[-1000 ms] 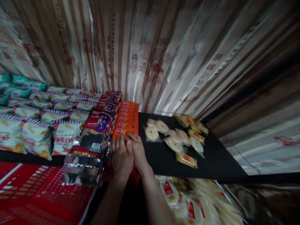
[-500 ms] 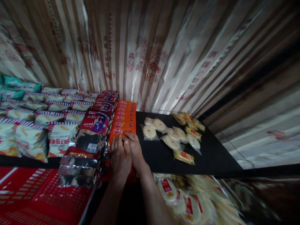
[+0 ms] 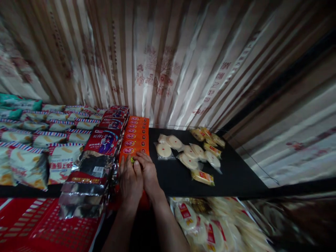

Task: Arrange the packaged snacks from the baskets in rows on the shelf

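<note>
Orange snack packets (image 3: 136, 136) lie overlapped in a row that runs away from me, with red and white logos and small round pictures. My left hand (image 3: 131, 180) lies over the near end of this row, fingers stretched forward. Beside it, partly touching, my right hand (image 3: 147, 171) rests on the right part of the same packets, fingers extended and slightly bent. A small yellow-green patch shows between the hands. Along the left side runs a stack of dark red packets (image 3: 105, 140) with a purple figure. The part of the orange packets under my palms is hidden.
White snack bags (image 3: 64, 161) fill the left of the black table (image 3: 173, 178). Round wrapped flatbreads (image 3: 189, 159) and small yellow packets (image 3: 203, 176) lie to the right. Below are a red basket (image 3: 60, 224) and more wrapped flatbreads (image 3: 186, 215). A patterned curtain (image 3: 162, 70) hangs behind.
The view has shifted, so the table's goods appear slightly further left and lower. My hands stay on the orange packets; their fingers have parted slightly, showing the yellow-green patch.
</note>
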`<act>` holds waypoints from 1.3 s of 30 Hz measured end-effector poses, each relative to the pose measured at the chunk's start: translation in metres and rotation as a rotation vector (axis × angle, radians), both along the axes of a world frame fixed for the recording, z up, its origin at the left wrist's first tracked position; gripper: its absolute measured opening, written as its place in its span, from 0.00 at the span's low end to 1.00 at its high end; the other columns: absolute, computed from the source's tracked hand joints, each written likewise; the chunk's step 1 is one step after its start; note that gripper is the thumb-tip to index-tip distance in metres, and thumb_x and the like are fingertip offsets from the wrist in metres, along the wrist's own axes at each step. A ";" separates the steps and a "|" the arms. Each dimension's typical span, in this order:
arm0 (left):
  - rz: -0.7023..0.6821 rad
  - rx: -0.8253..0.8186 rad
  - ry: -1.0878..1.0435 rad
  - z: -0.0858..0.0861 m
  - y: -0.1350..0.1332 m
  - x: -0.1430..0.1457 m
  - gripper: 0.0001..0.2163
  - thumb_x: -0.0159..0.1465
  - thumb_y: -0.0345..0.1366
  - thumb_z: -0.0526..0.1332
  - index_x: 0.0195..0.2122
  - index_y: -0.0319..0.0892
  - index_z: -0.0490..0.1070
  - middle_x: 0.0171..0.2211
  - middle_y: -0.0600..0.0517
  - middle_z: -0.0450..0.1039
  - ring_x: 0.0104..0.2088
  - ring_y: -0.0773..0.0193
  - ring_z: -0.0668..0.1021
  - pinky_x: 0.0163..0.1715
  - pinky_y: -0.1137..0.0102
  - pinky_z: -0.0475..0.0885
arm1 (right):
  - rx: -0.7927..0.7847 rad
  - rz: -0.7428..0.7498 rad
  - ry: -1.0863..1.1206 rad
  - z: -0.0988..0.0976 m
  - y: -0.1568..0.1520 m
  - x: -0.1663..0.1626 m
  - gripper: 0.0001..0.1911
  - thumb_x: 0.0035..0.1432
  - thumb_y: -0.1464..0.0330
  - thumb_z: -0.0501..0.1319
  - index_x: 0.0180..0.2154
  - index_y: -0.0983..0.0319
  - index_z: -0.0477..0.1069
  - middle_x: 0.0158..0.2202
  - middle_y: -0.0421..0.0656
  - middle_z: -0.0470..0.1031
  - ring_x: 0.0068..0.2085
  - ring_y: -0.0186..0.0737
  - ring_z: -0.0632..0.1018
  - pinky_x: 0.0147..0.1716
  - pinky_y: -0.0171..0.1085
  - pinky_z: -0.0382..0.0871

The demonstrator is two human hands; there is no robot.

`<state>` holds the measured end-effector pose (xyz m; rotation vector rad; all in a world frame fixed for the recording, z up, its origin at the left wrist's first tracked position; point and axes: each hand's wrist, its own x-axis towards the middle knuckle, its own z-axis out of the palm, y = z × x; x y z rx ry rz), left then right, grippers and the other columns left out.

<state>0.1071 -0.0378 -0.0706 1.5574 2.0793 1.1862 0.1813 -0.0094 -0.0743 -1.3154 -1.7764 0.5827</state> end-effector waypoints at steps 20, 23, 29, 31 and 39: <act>-0.084 0.217 0.005 0.009 -0.030 -0.002 0.17 0.62 0.33 0.46 0.45 0.36 0.72 0.46 0.43 0.74 0.50 0.57 0.74 0.54 0.58 0.67 | -0.036 -0.468 0.587 -0.005 -0.011 0.014 0.19 0.57 0.63 0.52 0.46 0.65 0.69 0.47 0.51 0.75 0.47 0.42 0.75 0.49 0.43 0.68; -0.103 0.228 0.000 0.009 -0.039 -0.001 0.17 0.62 0.32 0.47 0.44 0.38 0.72 0.46 0.44 0.75 0.49 0.58 0.74 0.53 0.59 0.68 | -0.092 -0.451 0.658 -0.010 -0.013 0.014 0.19 0.55 0.64 0.53 0.46 0.65 0.68 0.47 0.50 0.75 0.46 0.41 0.76 0.48 0.42 0.69; -0.120 0.239 0.030 0.003 -0.066 0.003 0.16 0.62 0.31 0.48 0.42 0.39 0.73 0.45 0.46 0.75 0.47 0.58 0.75 0.51 0.58 0.69 | -0.090 -0.418 0.537 -0.009 -0.032 0.016 0.19 0.57 0.63 0.51 0.47 0.64 0.69 0.48 0.50 0.75 0.49 0.41 0.75 0.50 0.42 0.68; -0.111 0.264 0.059 0.000 -0.076 0.004 0.15 0.61 0.30 0.48 0.41 0.39 0.74 0.44 0.45 0.76 0.47 0.57 0.75 0.53 0.57 0.68 | -0.115 -0.417 0.518 -0.007 -0.040 0.016 0.21 0.58 0.61 0.51 0.48 0.65 0.68 0.48 0.50 0.75 0.49 0.41 0.75 0.50 0.42 0.67; -0.103 0.303 0.104 -0.008 -0.091 0.010 0.15 0.60 0.29 0.49 0.40 0.38 0.74 0.44 0.44 0.75 0.50 0.55 0.73 0.53 0.56 0.67 | -0.232 -0.328 0.557 -0.005 -0.058 0.019 0.30 0.61 0.52 0.45 0.54 0.64 0.64 0.51 0.51 0.73 0.53 0.42 0.73 0.53 0.43 0.64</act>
